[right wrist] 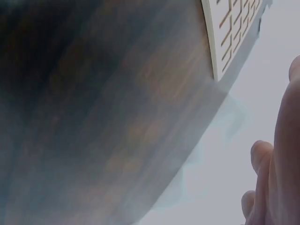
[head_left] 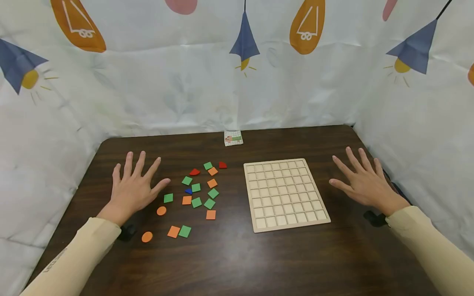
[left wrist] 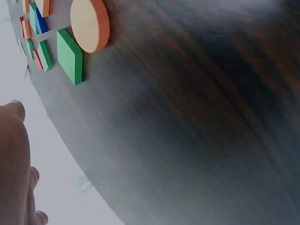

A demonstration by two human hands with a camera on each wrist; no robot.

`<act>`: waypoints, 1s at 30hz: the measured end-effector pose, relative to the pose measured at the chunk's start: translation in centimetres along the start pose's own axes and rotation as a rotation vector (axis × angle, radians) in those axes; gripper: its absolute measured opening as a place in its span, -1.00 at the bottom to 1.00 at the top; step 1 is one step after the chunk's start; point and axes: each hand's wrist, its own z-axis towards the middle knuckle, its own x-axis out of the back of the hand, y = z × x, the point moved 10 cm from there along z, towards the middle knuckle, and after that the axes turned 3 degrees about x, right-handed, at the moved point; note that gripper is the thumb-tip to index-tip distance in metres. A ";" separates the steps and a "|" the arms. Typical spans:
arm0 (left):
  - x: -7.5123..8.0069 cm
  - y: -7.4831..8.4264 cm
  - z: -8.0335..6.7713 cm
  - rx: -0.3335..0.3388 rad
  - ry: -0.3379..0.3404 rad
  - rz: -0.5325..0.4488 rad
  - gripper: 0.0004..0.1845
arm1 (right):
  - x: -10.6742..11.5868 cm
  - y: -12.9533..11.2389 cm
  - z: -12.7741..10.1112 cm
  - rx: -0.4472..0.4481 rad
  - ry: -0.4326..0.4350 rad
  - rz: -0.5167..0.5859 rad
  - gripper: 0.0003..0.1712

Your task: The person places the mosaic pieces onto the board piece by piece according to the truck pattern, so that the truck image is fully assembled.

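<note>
My left hand [head_left: 133, 189] is spread at the left side of the table, fingers straight and holding nothing. Just right of its thumb lies a green square tile [head_left: 168, 198], with an orange round tile [head_left: 161, 211] below it. More square tiles in green and orange [head_left: 187, 200], two red pieces [head_left: 194, 172] and a blue triangle [head_left: 189, 191] are scattered beyond. Right of centre a pale wooden grid board [head_left: 285, 193] lies flat, its cells without pieces. My right hand [head_left: 364, 181] is spread to the right of the board, fingers apart, nothing in it.
A small printed card [head_left: 233, 138] with a coloured grid lies at the table's far edge. The dark wooden table [head_left: 229, 263] is bordered by a white patterned curtain [head_left: 177, 90] at the back and sides. Another orange disc [head_left: 147, 237] lies near the left wrist.
</note>
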 end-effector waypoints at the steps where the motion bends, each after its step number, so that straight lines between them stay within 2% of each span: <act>1: 0.0 0.1 0.2 -0.005 0.000 -0.003 -0.09 | -0.1 -0.2 -0.1 0.004 0.005 0.003 -0.03; 8: 0.0 1.5 1.4 -0.047 0.019 -0.014 -0.12 | -0.9 -1.5 -0.9 0.022 0.031 0.018 0.00; 16: -1.2 4.0 2.2 -0.081 -0.026 -0.093 -0.15 | -2.2 -3.1 -2.0 0.031 0.021 0.021 0.04; 23: -1.9 5.4 3.0 -0.115 -0.037 -0.088 -0.16 | -3.1 -4.7 -2.6 0.059 0.045 0.029 0.05; 30: -2.4 7.0 4.2 -0.184 -0.070 -0.081 -0.18 | -4.3 -5.6 -3.3 0.072 -0.001 0.039 0.12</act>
